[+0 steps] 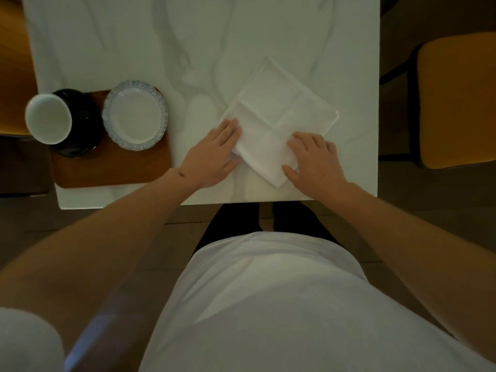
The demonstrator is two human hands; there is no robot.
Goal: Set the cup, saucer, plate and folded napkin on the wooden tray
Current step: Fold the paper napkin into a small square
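The white cloth napkin [279,116], partly folded and turned like a diamond, lies on the white marbled table [161,36] near its front edge, right of middle. My left hand [214,154] rests flat on its left corner, fingers straight and together. My right hand [314,159] presses the near corner, fingers bent a little, thumb spread along the fold. Over by the table's front left corner sits the brown wooden tray [112,167], carrying the white plate with a blue scalloped rim [135,116] and, beside it, the white cup [49,119] on the black saucer [80,135]. A yellow chair seat [456,103] stands off the right edge.
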